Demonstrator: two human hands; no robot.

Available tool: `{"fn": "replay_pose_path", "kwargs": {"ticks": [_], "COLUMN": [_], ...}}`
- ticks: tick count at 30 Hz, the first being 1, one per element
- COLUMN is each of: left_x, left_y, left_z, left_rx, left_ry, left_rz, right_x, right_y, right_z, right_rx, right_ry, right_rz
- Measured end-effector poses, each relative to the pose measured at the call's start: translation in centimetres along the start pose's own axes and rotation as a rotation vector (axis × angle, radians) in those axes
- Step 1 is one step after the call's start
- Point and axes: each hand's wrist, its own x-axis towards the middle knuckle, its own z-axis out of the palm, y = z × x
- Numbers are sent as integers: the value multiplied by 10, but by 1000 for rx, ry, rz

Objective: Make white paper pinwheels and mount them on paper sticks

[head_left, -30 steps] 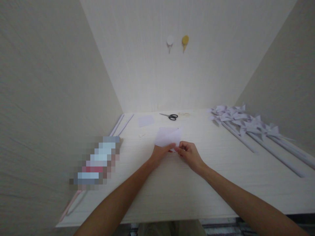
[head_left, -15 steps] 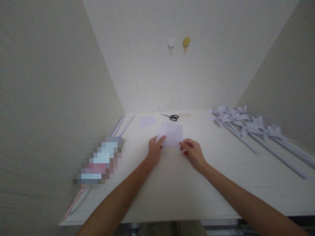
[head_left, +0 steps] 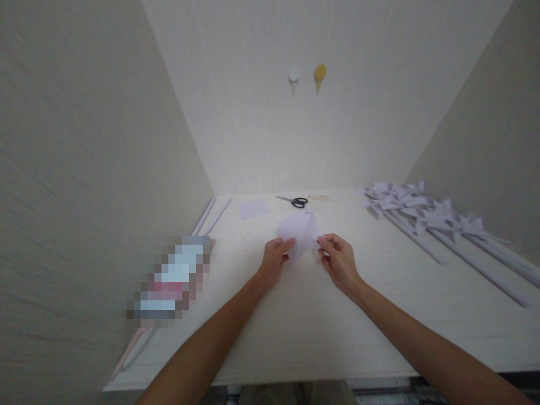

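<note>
White paper (head_left: 300, 228), curling, over the middle of the table (head_left: 270, 332); we pinch it, left hand (head_left: 274, 261) at its 8 o'clock, right hand (head_left: 341, 261) at 4, presumably so opposed grips steady it. Scissors (head_left: 292, 201) at 12 o'clock, likely parked within reach.

Between the forearms (head_left: 411, 331), the near part of the worktop (head_left: 295, 343) is left open for passage. The gap between the left hand (head_left: 273, 261) and right hand (head_left: 340, 261) is spanned by the held paper (head_left: 297, 229). Beyond it, the straight way is obstructed by scissors (head_left: 298, 202), then closed by the back wall (head_left: 270, 135). Right of the right hand, room is offered until the pinwheels (head_left: 405, 199) and their sticks (head_left: 476, 267) are met. Along the left wall (head_left: 93, 169), passage is blocked by a pixelated object (head_left: 179, 273).
</note>
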Motion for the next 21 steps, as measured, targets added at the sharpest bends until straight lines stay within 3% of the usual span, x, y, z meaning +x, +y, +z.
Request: {"fn": "replay_pose_path", "kwargs": {"ticks": [3,12,21], "left_x": [-2,0,3], "left_y": [-1,-2,-12], "left_z": [2,2,-5], "left_rx": [-8,-52,259], "left_ry": [-43,-9,9], "left_rz": [-1,0,23], "right_x": [1,2,4], "right_y": [2,2,0], "right_z": [-1,-2,-7], "right_rx": [-24,-152,-248], "right_ry": [5,79,160], "right_rz": [-23,-158,-268]}}
